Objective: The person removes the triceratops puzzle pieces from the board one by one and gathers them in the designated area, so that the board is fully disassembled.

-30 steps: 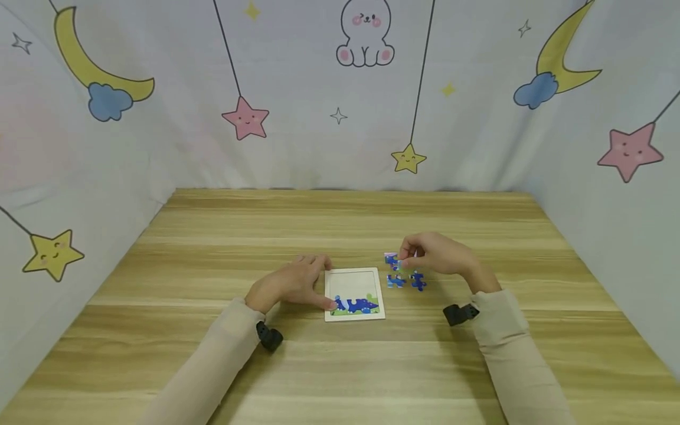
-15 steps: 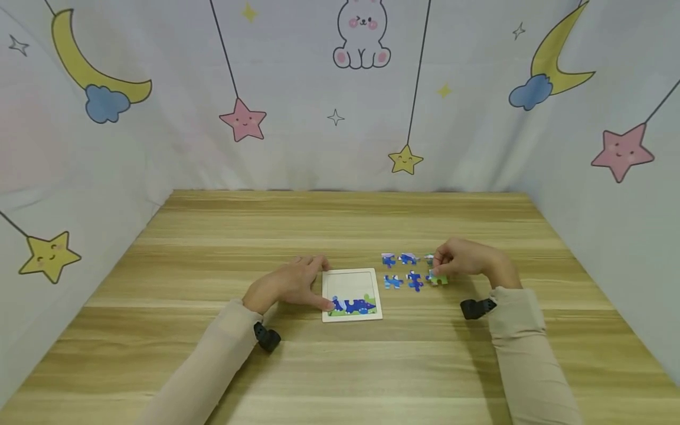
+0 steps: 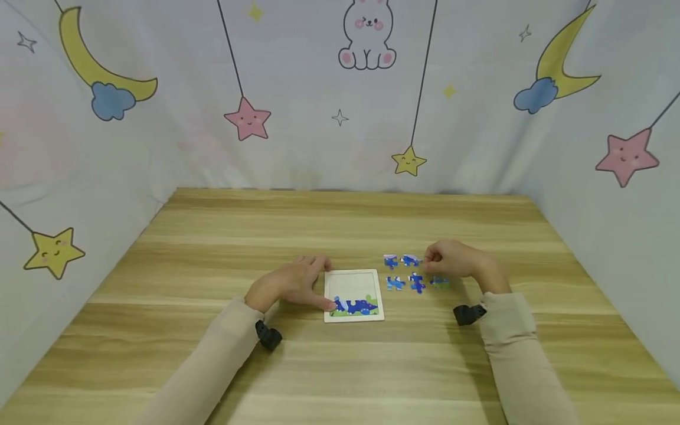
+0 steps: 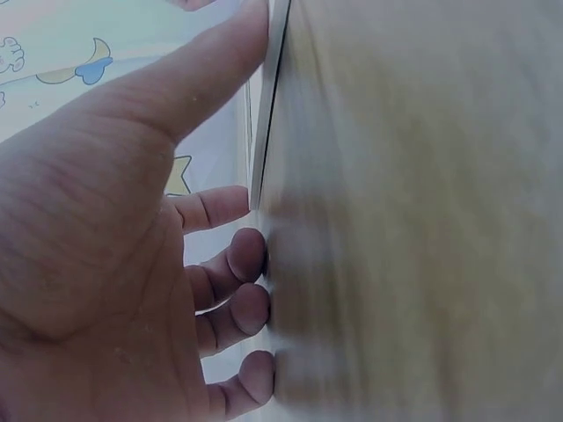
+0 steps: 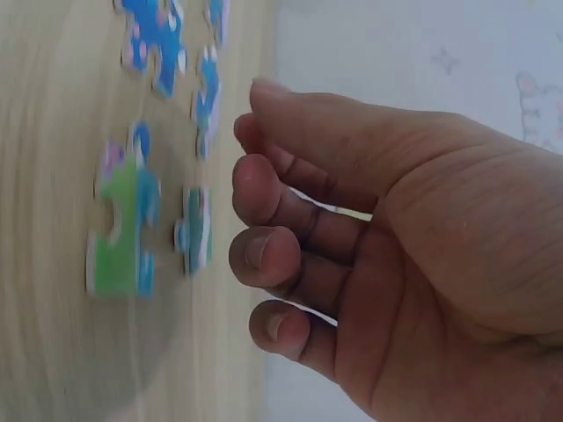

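In the head view my left hand (image 3: 297, 283) rests at the left side of a square wooden puzzle tray (image 3: 354, 320). Its thumb lies on the lower left, and a finger touches the upper corner. Joined blue and green pieces (image 3: 361, 306) fill the tray's bottom. The left wrist view shows the thumb against the tray's edge (image 4: 271, 101) and the other fingertips on the table. My right hand (image 3: 457, 260) hovers over loose jigsaw pieces, fingers loosely curled, nothing seen between them. Below it, the right wrist view shows a green piece (image 5: 123, 237) and a smaller-looking piece (image 5: 198, 230).
More loose jigsaw pieces lie right of the tray in two rows, among them a blue piece (image 3: 417, 283) and a light-blue piece (image 3: 395, 283). The wooden table (image 3: 350, 378) ends at a patterned cloth (image 3: 297, 153) behind and on both sides.
My right hand moved right across the loose pieces, then slightly back left. Pieces it had covered now show beneath and beside it. My left hand stays on the tray.
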A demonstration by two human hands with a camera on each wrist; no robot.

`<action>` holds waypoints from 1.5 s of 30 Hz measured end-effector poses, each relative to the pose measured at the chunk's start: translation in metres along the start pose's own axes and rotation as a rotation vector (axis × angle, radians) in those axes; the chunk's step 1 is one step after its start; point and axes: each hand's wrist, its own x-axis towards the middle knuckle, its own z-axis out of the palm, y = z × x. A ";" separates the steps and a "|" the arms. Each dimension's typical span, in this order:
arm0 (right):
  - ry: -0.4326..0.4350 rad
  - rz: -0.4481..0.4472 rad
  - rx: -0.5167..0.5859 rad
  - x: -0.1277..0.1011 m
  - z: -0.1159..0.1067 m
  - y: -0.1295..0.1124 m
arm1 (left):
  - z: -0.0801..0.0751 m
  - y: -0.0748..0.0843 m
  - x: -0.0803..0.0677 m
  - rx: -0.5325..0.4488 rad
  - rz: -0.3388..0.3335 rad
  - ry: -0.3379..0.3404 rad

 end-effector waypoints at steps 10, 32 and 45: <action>-0.055 -0.150 -0.022 0.031 0.045 -0.064 | -0.002 -0.011 -0.002 -0.040 0.059 -0.025; -0.092 -0.359 -0.026 0.051 0.105 -0.105 | -0.005 -0.006 -0.005 -0.067 0.066 -0.021; -0.152 -0.335 0.245 0.054 0.093 -0.095 | -0.003 -0.007 0.000 -0.054 0.035 -0.022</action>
